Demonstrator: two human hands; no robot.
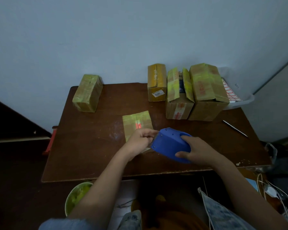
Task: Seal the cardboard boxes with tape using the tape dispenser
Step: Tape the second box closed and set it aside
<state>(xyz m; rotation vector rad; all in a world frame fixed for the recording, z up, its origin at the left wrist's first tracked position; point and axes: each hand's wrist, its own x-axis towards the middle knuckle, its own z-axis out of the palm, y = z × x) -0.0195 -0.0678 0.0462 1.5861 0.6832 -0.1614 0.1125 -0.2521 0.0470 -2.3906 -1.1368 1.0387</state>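
A small taped box [137, 124] lies flat on the surface [90, 146], long axis running away from the person. Just in front of it, the right hand [195, 151] grips a blue dispenser [170, 144], mouth pointing left. The left hand [140, 138] is nearer the box; its fingers [150, 134] curl at the dispenser's mouth, seemingly pinching the tape end, which is too small to confirm.

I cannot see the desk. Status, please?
Right hand grips blue tape dispenser. Left hand pinches at its mouth. Small box beneath, nothing blocking.
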